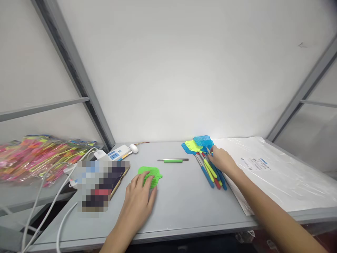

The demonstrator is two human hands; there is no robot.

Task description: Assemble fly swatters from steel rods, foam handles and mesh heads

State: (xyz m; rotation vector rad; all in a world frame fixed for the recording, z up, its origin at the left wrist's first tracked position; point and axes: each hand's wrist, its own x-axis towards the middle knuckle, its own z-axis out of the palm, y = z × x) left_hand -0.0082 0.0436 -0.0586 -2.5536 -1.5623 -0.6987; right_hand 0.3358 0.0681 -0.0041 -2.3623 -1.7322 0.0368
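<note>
My left hand (140, 195) lies with fingers spread over a bright green fly swatter head (155, 172), fingertips touching its mesh. This head has only a short stub pointing right. Just beyond it, a thin metal rod (173, 160) and a green handle (173, 161) lie side by side on the table. At the right, my right hand (221, 160) is closed at the neck of a blue fly swatter (202, 141) on a pile of several. Yellow-green heads (193, 145) and blue, yellow and red handles (207, 172) show in that pile. Its fingertips are partly hidden.
A white plastic sheet or bag (263, 175) covers the table's right side. At left are a power strip (117, 153), a white round-headed device (133, 148), a blurred-out object (102, 186) and white cables (50, 207). Bagged colourful items (47, 154) fill the left shelf.
</note>
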